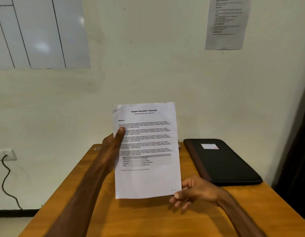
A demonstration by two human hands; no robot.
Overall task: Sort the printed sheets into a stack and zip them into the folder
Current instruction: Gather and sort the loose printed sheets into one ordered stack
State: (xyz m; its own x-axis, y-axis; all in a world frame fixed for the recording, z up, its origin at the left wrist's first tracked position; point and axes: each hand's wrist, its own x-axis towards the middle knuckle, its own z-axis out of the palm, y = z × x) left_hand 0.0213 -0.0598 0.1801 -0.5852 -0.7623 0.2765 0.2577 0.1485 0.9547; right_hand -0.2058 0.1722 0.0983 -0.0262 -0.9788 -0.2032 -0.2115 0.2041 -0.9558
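- One printed sheet [146, 177] is upright above the tabletop [148, 218], your left hand [112, 144] pinching its left edge, thumb in front.
- Your right hand [196, 192] hangs relaxed and empty by its lower right corner.
- Your black folder [223, 161] lies shut along the tabletop's right edge.

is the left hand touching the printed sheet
Touching. The head view shows the left hand gripping the printed sheet at its left edge, the thumb pressed flat on the front of the page over the text.
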